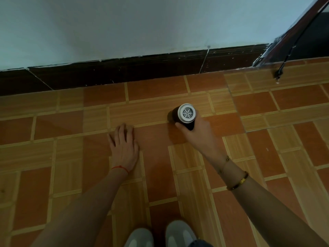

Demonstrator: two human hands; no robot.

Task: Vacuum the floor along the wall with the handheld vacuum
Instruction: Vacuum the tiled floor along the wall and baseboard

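Right hand [194, 130] is wrapped around the handheld vacuum [186, 115], fingers and thumb clenched on the dark cylindrical body just below the white rear cap with its round vent grille. The unit stands nearly upright with the grille facing the camera and the nozzle end down, hidden behind the body, so I can't tell if it actually touches the tile floor [71, 157]. It sits at about 1 o'clock from the left hand [124, 147] and short of the dark baseboard [124, 72], roughly a tile row off the white wall [124, 24]. Left hand is flat on the tiles, palm down, fingers spread, holding nothing, probably bracing a crouch; grey shoes [160, 234] show at 6 o'clock. Handling guess: small rigid plastic can, light enough for one hand, smooth shell so it could twist in a loose grip. The mid-body grip looks right. Keep the palm off the grille, which I take to be the exhaust. Blocking it would likely choke the airflow. A thin black cable [284, 57] hangs down a door frame at 2 o'clock, its end on the floor near the wall. It could snag or get sucked in if the pass runs that way. Nozzle would need to go closer to the baseboard for the wall line.
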